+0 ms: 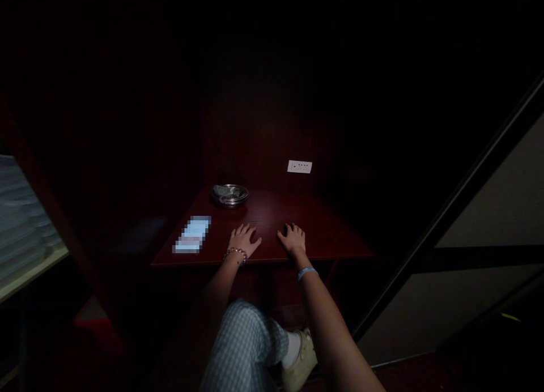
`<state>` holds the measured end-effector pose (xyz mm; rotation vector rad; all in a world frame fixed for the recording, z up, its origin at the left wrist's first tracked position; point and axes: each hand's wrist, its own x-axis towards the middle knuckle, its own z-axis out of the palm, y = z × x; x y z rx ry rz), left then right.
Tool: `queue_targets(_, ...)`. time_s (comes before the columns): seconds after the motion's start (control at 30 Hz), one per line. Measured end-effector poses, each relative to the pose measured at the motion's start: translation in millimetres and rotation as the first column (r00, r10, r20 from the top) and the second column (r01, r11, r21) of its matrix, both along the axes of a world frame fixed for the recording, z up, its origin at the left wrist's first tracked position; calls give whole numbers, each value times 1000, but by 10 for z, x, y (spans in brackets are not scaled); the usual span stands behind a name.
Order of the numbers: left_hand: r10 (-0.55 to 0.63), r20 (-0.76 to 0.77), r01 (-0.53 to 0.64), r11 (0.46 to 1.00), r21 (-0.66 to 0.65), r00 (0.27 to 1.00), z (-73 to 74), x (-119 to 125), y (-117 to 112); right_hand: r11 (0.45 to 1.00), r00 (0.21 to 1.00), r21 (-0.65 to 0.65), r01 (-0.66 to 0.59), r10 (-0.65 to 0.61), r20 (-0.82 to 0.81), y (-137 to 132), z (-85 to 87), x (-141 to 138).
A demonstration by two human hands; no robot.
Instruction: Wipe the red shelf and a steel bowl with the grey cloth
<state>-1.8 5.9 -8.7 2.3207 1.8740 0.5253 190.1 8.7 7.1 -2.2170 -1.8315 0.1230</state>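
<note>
Both my hands lie flat, palms down, on a small dark red wooden table (323,242) in a very dim room. My left hand (243,238), with a beaded bracelet at the wrist, rests with its fingers spread and holds nothing. My right hand (291,238), with a light blue wristband, lies beside it, fingers also spread and empty. A flat pale card-like item (192,234), blurred out, lies on the table to the left of my left hand. A round metal dish (230,194) with something grey in it stands at the table's back.
A white wall socket plate (300,166) sits on the dark panel behind the table. A pale sliding panel with a dark frame (476,211) runs along the right. My checked trouser leg and light shoe (300,361) show below the table edge. A pale surface (21,233) lies at far left.
</note>
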Motion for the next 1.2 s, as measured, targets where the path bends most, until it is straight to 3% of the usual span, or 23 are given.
queue_targets(0.53,24,13,-24,999,30,1000,24,8,-41,1000,1000,5,-9,9,19,-7,-11,-5)
queue_targets(0.63,77,25,-80,987,143,997,20,9,-60,986,987,86,-144,137,78,-36,16,-20)
queue_targets(0.73,79,27,-83,979,186,996,18,12,-75,900,908,156,-408,381,174,-63,58,-41)
queue_targets(0.8,70,22,-73,980,183,997,18,15,-78,849,856,149,-507,476,200,-63,72,-52)
queue_targets(1.0,56,-4,-55,988,146,998,18,25,-64,903,901,21,-428,425,91,10,25,-47)
queue_targets(1.2,67,-29,-64,995,74,997,42,30,-52,917,915,-15,-399,399,61,52,-1,-40)
